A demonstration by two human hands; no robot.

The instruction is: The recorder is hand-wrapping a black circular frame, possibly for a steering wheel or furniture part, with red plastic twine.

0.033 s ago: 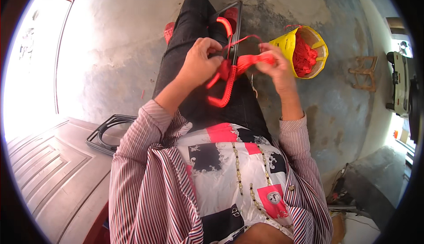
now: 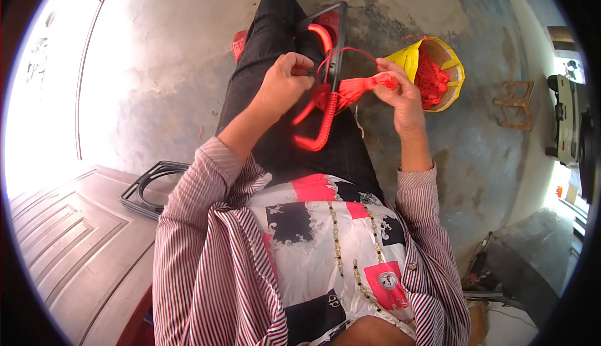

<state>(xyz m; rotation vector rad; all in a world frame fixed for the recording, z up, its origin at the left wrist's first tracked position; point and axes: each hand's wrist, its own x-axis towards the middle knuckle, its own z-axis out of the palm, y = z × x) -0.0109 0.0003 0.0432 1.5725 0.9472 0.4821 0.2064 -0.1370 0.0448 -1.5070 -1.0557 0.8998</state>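
Observation:
Across my legs lies a black frame (image 2: 338, 39) with a curved part. Red cord (image 2: 327, 127) is wound tightly in coils along part of that curve. My right hand (image 2: 400, 89) is closed round a bundle of red cord (image 2: 366, 85), to the right of the frame. From near its fingers a thin strand (image 2: 350, 49) arcs over to the frame. My left hand (image 2: 283, 86) is pinched at the left side of the curve, close to the strand's other end. What its fingertips hold, if anything, is hidden.
A yellow bag (image 2: 407, 58) with more red cord inside stands on the concrete floor to the right. Another black frame (image 2: 141, 189) rests on a grey panelled surface (image 2: 81, 239) at my left. Farther right are a small wooden stand (image 2: 516, 105) and a vehicle (image 2: 566, 117).
My right hand has moved slightly right with the cord bundle, and the thin strand now bows up in a higher arc. My left hand stays almost in place.

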